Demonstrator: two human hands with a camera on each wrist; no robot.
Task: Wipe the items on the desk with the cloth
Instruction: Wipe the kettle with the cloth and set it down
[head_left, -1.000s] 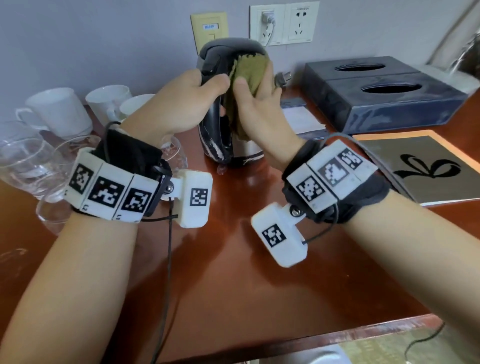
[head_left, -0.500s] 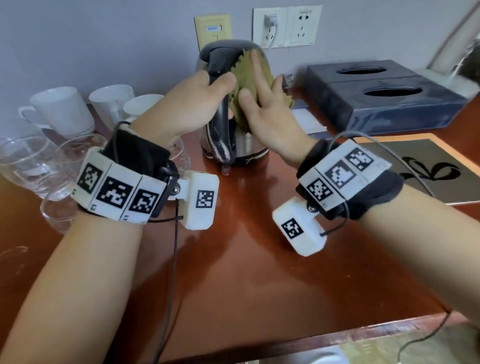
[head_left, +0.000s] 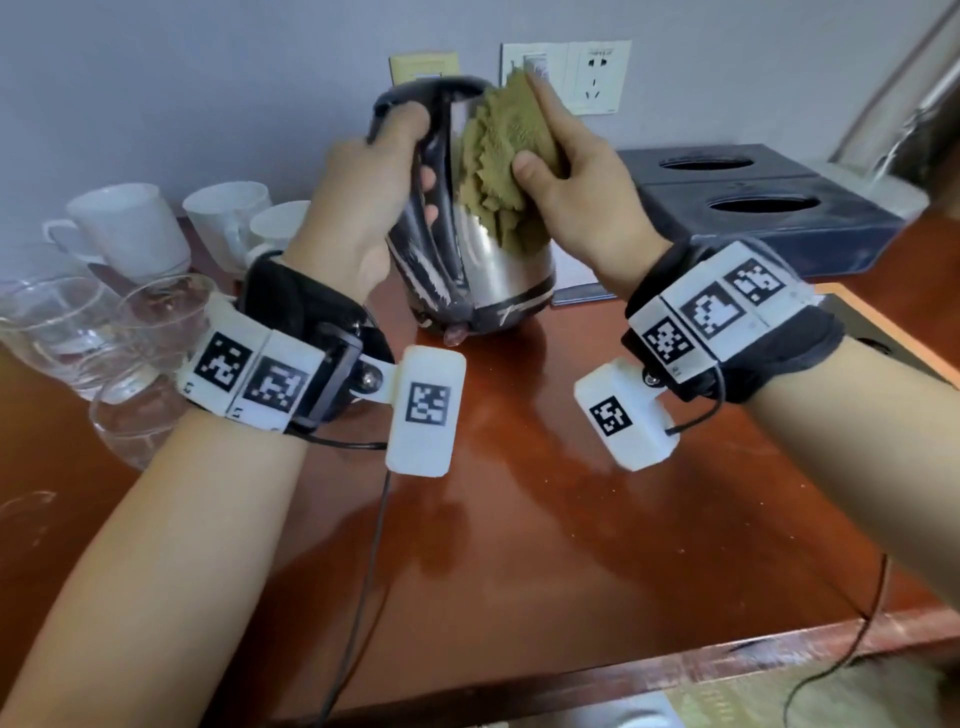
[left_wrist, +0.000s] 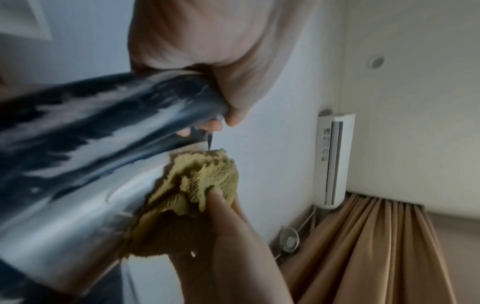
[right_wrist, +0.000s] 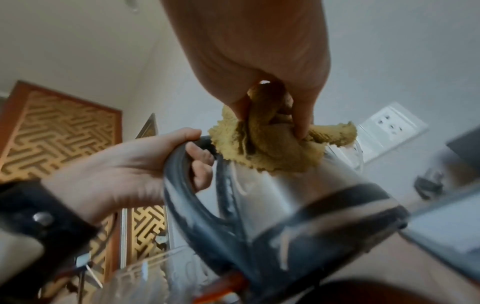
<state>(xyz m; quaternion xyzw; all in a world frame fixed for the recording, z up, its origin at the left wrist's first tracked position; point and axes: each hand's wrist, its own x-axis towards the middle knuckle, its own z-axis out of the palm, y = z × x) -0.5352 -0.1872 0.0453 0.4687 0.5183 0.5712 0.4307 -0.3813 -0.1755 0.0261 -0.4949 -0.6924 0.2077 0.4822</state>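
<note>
On the desk (head_left: 519, 545), the kettle (head_left: 488, 270) is mid-wipe: left hand (head_left: 358, 192) fingers wrap its handle, right hand (head_left: 582, 192) fingers pinch the cloth (head_left: 498, 171) against its upper side. Cups (head_left: 130, 223), glasses (head_left: 62, 327) and box (head_left: 769, 218) likely remain.

A nubbly olive cloth (head_left: 498, 171) is being pressed on the kettle (head_left: 488, 265), whose polished metal body and glossy black plastic handle (head_left: 431, 244) are being mirrored in the lacquered wooden desk (head_left: 519, 545).

Kettle (head_left: 483, 260) mid-desk (head_left: 519, 519) — cups (head_left: 130, 223) left, boxes (head_left: 769, 208) right, perhaps touching the wall.
</note>
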